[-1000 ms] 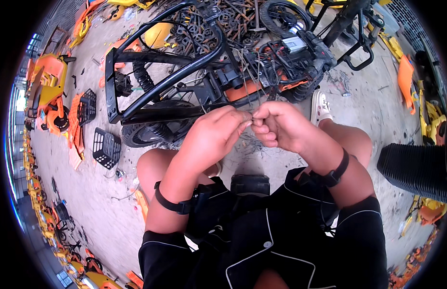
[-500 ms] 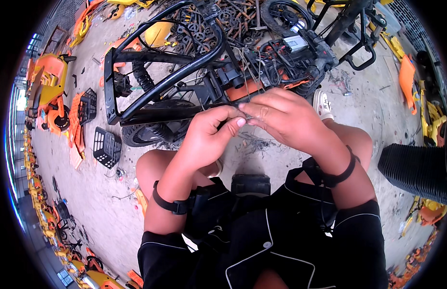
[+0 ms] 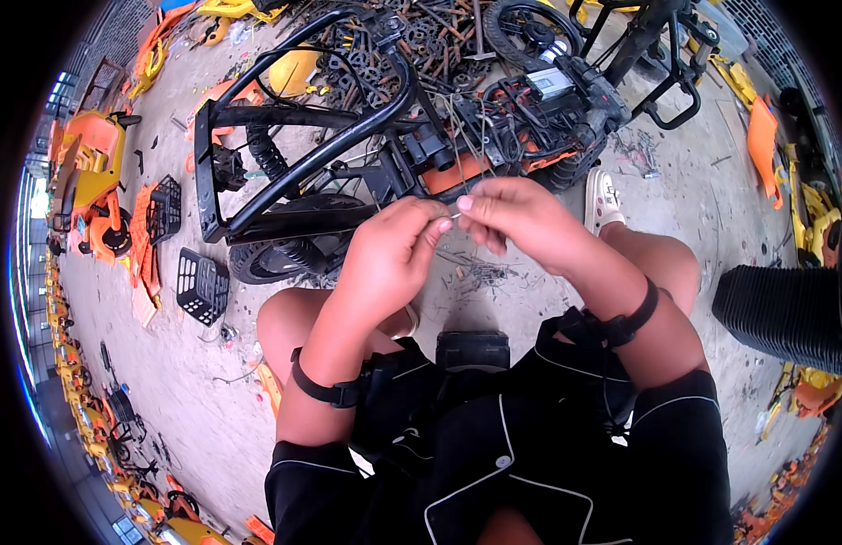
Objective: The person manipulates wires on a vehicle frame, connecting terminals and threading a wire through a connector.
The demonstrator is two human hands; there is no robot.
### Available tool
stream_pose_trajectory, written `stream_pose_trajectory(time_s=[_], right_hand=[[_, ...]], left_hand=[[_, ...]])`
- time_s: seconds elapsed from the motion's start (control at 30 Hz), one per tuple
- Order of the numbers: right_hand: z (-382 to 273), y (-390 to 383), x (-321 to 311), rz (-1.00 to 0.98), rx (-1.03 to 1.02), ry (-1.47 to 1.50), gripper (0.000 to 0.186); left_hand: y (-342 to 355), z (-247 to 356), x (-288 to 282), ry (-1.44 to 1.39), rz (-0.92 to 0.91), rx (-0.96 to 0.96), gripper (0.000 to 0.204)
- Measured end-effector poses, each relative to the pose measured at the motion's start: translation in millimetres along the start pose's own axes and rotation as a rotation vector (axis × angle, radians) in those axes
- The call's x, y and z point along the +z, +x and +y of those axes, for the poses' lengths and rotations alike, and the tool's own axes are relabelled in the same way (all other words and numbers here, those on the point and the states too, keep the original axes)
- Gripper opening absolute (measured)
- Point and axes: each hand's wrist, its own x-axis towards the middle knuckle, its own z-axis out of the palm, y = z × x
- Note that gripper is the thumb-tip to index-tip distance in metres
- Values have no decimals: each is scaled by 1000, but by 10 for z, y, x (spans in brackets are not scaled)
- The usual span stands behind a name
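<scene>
A thin pale wire end [image 3: 454, 215] sits pinched between my two hands, held up in front of my knees and just below the tangle of cables on the stripped scooter frame [image 3: 348, 136]. It is too small to tell whether it is bare strand or a sleeve. My left hand [image 3: 389, 254] has its grip closed on it, thumb and forefinger pressed together at the near end. My right hand [image 3: 516, 218] meets it from the other side, fingertips [image 3: 463, 203] clamped on the same bit, the other fingers curled under.

I judge this to be the fine part of the job: working the wire end between the fingertips, twisting or stripping it, with nothing yet joined to the frame. The next move calls for a steady pinch on both sides and a small, controlled turn or pull, since the piece is slight and easy to drop among the scraps.

Below the hands, short cut bits [image 3: 480, 271] lie scattered on the concrete floor [image 3: 167, 381]. My bare knees flank them, and a white shoe [image 3: 604, 193] rests by the frame. A black basket [image 3: 201, 286] lies off to my left, and orange body panels [image 3: 94, 173] beyond it.
</scene>
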Motion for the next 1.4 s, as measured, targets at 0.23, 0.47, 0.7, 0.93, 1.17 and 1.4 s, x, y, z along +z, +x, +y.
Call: stream_pose_trajectory(time_s=[0.23, 0.47, 0.7, 0.93, 1.17, 1.4], right_hand=[[9, -80, 44, 126, -1009, -1158, 24], [16, -76, 117, 221, -799, -1001, 12], [120, -7, 167, 334, -677, -1009, 23], [-102, 23, 195, 209, -48, -725, 35], [-57, -33, 46, 122, -534, -551, 33], [-93, -39, 18, 130, -938, -964, 18]], left_hand=[[-67, -55, -86, -271, -121, -272, 10], [-38, -27, -72, -197, -109, -147, 11], [-42, -45, -43, 20, -101, 1, 14], [-65, -25, -48, 84, -139, -13, 13], [-79, -68, -101, -50, -88, -86, 11], [-102, -68, -201, -300, -238, -247, 16]])
